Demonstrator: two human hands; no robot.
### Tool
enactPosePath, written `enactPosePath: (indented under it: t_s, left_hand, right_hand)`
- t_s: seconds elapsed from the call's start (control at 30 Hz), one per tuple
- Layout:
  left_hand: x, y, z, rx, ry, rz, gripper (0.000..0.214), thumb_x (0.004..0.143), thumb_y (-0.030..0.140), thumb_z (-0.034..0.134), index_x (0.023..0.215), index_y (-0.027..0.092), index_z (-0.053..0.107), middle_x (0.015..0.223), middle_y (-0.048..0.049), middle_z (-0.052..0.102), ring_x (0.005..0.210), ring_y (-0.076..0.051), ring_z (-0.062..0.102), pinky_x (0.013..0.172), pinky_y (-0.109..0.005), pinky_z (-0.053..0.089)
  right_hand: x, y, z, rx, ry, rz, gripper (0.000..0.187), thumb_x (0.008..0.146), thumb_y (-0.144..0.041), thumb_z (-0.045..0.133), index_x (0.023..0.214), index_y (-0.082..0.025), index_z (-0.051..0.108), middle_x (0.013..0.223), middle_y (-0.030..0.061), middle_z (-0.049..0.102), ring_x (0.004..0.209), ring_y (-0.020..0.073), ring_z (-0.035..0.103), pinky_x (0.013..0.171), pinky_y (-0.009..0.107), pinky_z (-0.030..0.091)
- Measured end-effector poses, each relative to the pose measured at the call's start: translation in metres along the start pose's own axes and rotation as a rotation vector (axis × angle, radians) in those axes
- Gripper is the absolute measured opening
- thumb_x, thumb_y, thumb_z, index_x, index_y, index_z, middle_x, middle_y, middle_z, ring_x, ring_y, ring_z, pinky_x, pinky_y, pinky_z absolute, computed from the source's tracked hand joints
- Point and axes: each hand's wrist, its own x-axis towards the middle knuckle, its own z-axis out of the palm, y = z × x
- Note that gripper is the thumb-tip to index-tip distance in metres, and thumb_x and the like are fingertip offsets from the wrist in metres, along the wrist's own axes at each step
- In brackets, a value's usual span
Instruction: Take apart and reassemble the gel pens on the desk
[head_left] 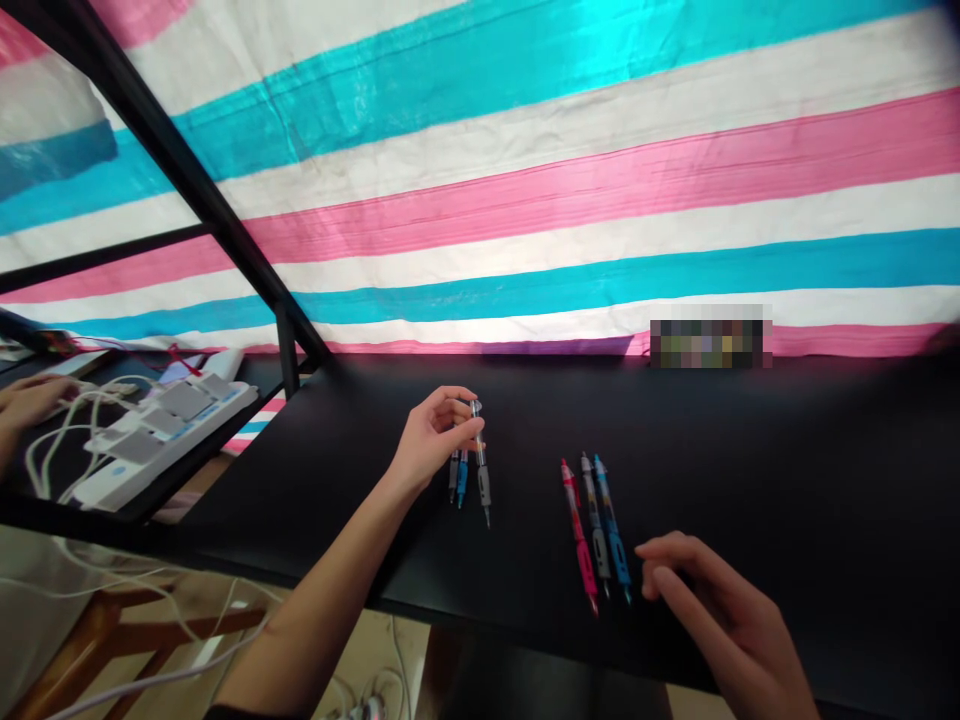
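My left hand [437, 430] pinches a grey pen [482, 482] near its upper end, the tip pointing down toward the black tabletop [337, 460]. Whether that tip touches the surface I cannot tell. Just left of it, a second grey pen [454, 480] and a blue pen [462, 484] show only their lower parts; my fingers hide the rest. A row of three pens lies nearer the middle: a pink pen [580, 540], another grey pen [596, 530] and another blue pen [615, 530]. Beside this row, my right hand [724, 615] holds nothing, its fingers loosely curved and apart.
At the left, a white power strip [165, 440] carries several plugs and tangled white cables. Another person's hand [34, 410] is beyond it. A black metal frame [247, 250] slants up there. Striped sheeting [525, 220] hangs behind the table, with a blurred patch [709, 340] at the back edge.
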Motion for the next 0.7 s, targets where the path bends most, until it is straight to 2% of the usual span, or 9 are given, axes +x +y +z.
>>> enactPosePath:
  t_s: [0.17,0.37,0.57,0.7]
  left_hand:
    - [0.001,-0.002,-0.001,-0.006,0.019,0.005,0.045,0.073,0.027,0.090,0.111,0.022,0.066,0.079,0.0040,0.064,0.072,-0.015,0.066,0.064,-0.030,0.066]
    - [0.003,-0.003,-0.002,0.008,0.009,-0.003,0.040,0.069,0.028,0.092,0.101,0.019,0.068,0.076,0.0035,0.062,0.070,-0.015,0.065,0.063,-0.032,0.067]
    - [0.004,-0.005,-0.004,0.031,0.016,0.004,0.038,0.069,0.030,0.092,0.098,0.019,0.069,0.077,0.0026,0.063,0.072,-0.016,0.065,0.063,-0.033,0.068]
    - [0.005,-0.007,-0.005,0.065,0.021,0.012,0.039,0.072,0.031,0.089,0.102,0.019,0.069,0.078,0.0026,0.063,0.071,-0.015,0.064,0.064,-0.032,0.067]
  right_hand:
    - [0.000,0.001,-0.001,-0.011,-0.018,-0.029,0.017,0.102,-0.038,0.064,0.099,-0.026,0.075,0.077,0.0014,0.064,0.073,0.0178,0.064,0.063,0.022,0.054]
    - [0.001,0.005,-0.003,0.004,-0.067,-0.062,0.014,0.102,-0.035,0.064,0.100,-0.027,0.075,0.077,0.0004,0.064,0.072,0.0165,0.064,0.063,0.020,0.053]
    - [-0.002,-0.007,0.006,0.107,0.020,0.087,0.018,0.101,-0.042,0.064,0.097,-0.029,0.076,0.078,0.0001,0.060,0.075,0.0176,0.059,0.068,0.023,0.049]
    - [-0.003,-0.010,0.009,0.133,0.016,0.119,0.022,0.101,-0.047,0.064,0.096,-0.029,0.075,0.078,0.0005,0.059,0.076,0.0192,0.057,0.068,0.026,0.047]
